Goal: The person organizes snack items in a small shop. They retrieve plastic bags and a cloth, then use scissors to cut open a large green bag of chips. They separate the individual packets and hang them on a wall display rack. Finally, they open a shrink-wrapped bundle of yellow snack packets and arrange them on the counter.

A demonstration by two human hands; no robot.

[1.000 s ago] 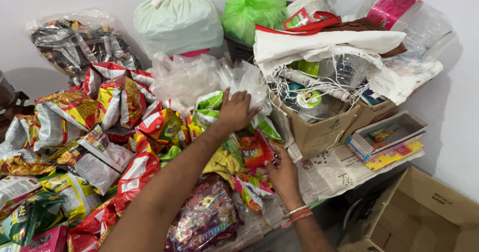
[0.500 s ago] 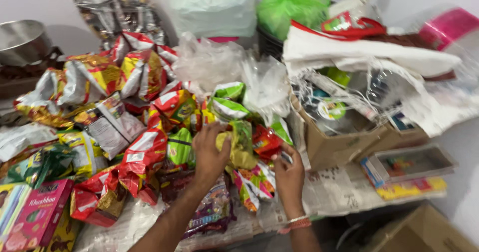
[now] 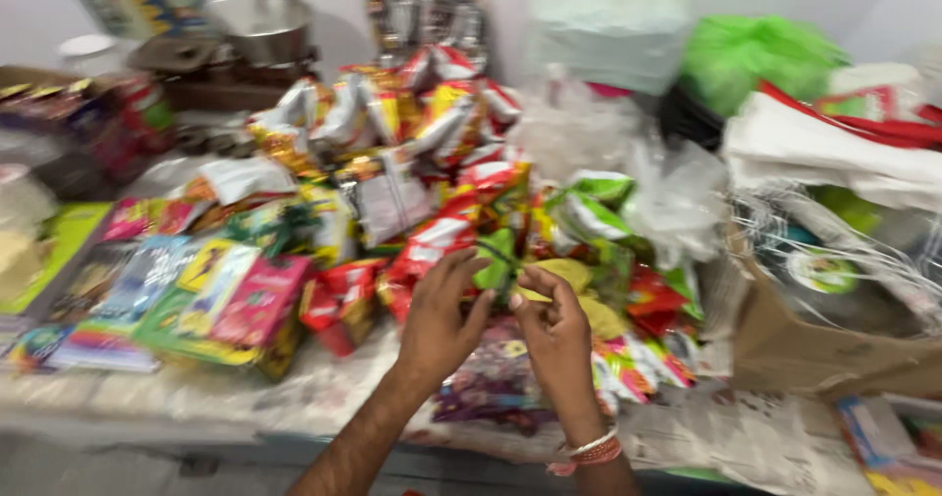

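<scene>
head view, blurred by motion. snack packets [image 3: 432, 133] in red, yellow and silver lie heaped at 12 o'clock from the hands; flat boxes [image 3: 186, 300] in pink, green and blue lie at 9 o'clock on the paper-covered table [image 3: 324, 398]. a steel bowl [image 3: 260, 25] stands at 11 o'clock. a pale tied bag [image 3: 608, 25] and a green bag [image 3: 756, 59] sit at 1 o'clock, clear plastic bags [image 3: 667, 182] below them. a cardboard box [image 3: 824, 349] lies at 3 o'clock. the left hand [image 3: 442, 314] and right hand [image 3: 554, 324] meet at centre, fingers narrowly curled toward each other, pinching a small green packet [image 3: 498, 265] between their tips; it sits just at 12 o'clock of the fingertips, over the heap. how firmly it is held cannot be told. red and white bangles [image 3: 589, 449] circle the right wrist.
</scene>
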